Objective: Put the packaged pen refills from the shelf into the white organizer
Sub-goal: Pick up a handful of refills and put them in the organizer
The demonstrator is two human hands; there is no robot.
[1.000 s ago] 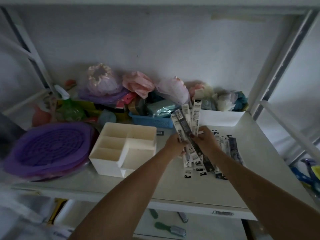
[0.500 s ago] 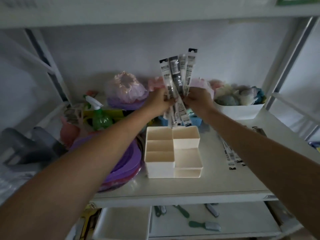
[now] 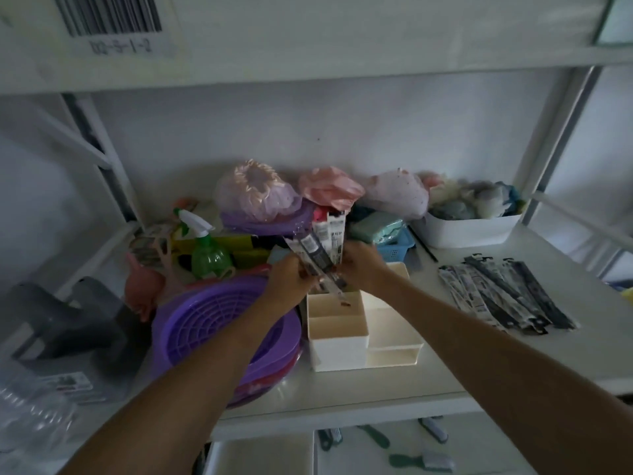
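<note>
The white organizer point(image 3: 346, 337) stands on the shelf, with several open compartments. Both my hands hold a bunch of packaged pen refills point(image 3: 325, 246) over its back left compartment. My left hand point(image 3: 291, 277) grips the bunch from the left and my right hand point(image 3: 363, 265) from the right. The lower ends of the packs dip into that compartment; one dark pack leans left, the others stand upright. A pile of more packaged refills point(image 3: 500, 293) lies flat on the shelf to the right.
Stacked purple baskets point(image 3: 212, 327) touch the organizer's left side. Behind are a green spray bottle point(image 3: 205, 252), a blue basket point(image 3: 397, 246), bagged items and a white bin point(image 3: 469, 231). The upper shelf point(image 3: 308, 39) hangs overhead. A grey stool point(image 3: 65, 323) is at left.
The bunch of refills came up off the shelf, went left over the organizer and has come down, its lower ends now inside the back left compartment.
</note>
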